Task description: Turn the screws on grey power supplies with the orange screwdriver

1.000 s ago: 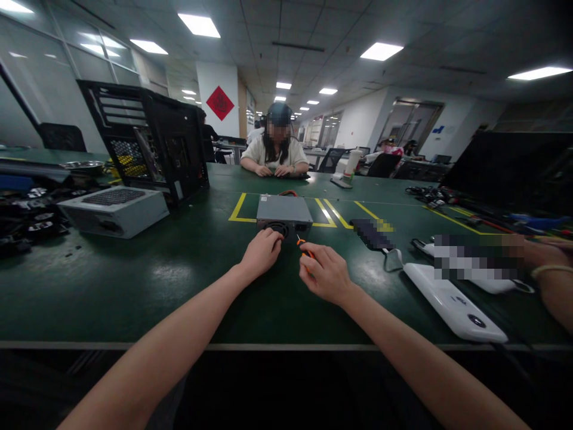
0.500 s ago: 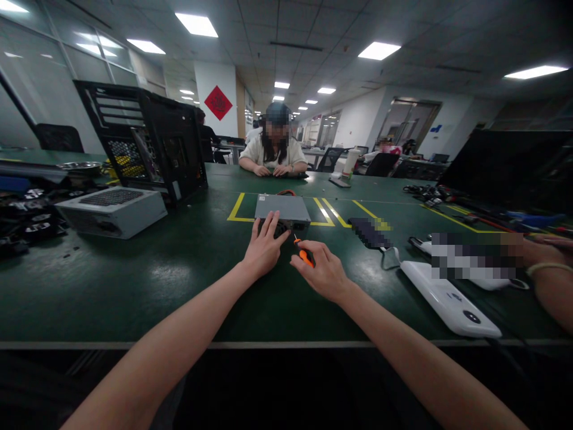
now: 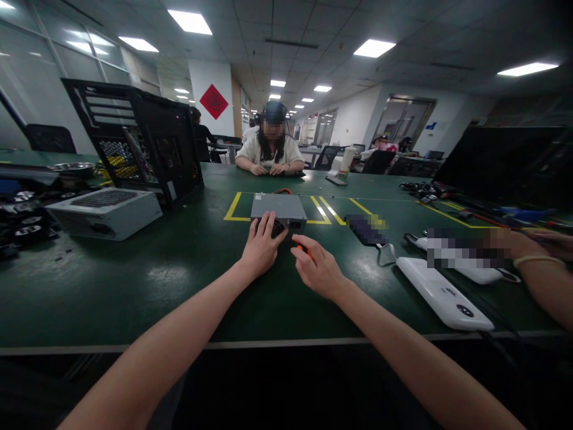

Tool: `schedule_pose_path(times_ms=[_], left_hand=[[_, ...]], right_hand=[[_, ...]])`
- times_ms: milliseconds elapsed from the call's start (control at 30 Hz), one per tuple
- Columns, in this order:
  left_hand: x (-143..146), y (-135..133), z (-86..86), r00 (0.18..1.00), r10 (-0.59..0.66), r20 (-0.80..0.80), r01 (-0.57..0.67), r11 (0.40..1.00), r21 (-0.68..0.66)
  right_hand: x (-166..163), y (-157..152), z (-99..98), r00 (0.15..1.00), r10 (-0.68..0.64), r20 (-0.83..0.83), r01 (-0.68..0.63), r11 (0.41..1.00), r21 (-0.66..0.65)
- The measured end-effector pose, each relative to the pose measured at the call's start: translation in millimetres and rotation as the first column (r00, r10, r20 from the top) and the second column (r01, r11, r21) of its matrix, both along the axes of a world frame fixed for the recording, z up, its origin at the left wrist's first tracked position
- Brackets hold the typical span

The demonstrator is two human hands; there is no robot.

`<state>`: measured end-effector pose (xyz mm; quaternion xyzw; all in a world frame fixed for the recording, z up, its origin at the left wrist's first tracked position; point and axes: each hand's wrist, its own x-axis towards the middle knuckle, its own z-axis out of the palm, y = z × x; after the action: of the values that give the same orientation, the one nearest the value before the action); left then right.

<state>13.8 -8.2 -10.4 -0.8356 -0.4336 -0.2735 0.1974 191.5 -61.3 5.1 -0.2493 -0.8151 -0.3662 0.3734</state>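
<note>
This is a big office room with rows of bright lights in the ceiling and a red sign point(image 3: 213, 101) on the far white wall. A long dark green table point(image 3: 134, 286) fills the view, and yellow lines point(image 3: 233, 206) make boxes on its top. The box point(image 3: 278, 207) sits in the middle of the table, inside 1 yellow outline, close in front of the person. It is flat and grey, made of metal, with a round black fan grille on its near face and a red wire peeking out behind it. The left hand point(image 3: 261, 248) is open, with its fingers spread, and the fingertips rest on the near face of the box, over the fan. The right hand point(image 3: 316, 269) is just beside it, a little nearer, curled around a screwdriver point(image 3: 302, 248). Only a small bit of the orange handle shows between the thumb and fingers, close to the right corner of the box. To the left stands a tall black case point(image 3: 138, 143) with a second grey box point(image 3: 105, 212) lying in front of it. To the right lies a long white device point(image 3: 443, 295), and another person's hand point(image 3: 528, 245) rests on the table by it. A person point(image 3: 270, 152) in a pale top sits at the far side of the table.
</note>
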Motion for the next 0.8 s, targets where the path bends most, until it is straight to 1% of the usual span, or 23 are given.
schedule_pose_path(times_ms=[100,233,367,467,533,667,800], left_hand=[[0.8,0.8,-0.7,1.0,-0.004,-0.001,0.004,1.0,0.008],[2.1,1.3,-0.9,1.0,-0.002,0.012,0.002,1.0,-0.015],[2.5,1.5,-0.5,1.0,0.005,0.005,-0.005,1.0,-0.018],[2.9,1.5,-0.1,1.0,0.021,-0.008,-0.022,1.0,-0.011],[3.2,1.4,0.1,0.999,0.039,-0.016,-0.039,0.999,-0.006],[3.4,1.2,0.4,0.998,0.049,-0.035,-0.049,0.999,0.01],[2.9,1.1,0.3,0.998,0.042,-0.036,-0.041,0.999,0.031]], right_hand=[[-0.5,0.7,-0.3,1.0,-0.009,0.007,0.009,1.0,-0.009],[-2.1,0.4,-0.3,1.0,0.013,0.024,-0.013,1.0,-0.01],[-2.7,0.1,-1.6,0.999,-0.005,0.041,0.005,1.0,-0.003],[-2.8,-0.3,-2.7,0.998,0.034,0.056,-0.032,0.999,-0.036],[-3.1,-0.8,-2.4,0.998,0.054,0.029,-0.053,0.997,-0.048],[-3.1,-1.5,0.2,1.0,0.003,0.005,-0.003,1.0,-0.006],[-1.9,-1.5,0.7,0.999,0.024,0.036,-0.024,1.0,-0.009]])
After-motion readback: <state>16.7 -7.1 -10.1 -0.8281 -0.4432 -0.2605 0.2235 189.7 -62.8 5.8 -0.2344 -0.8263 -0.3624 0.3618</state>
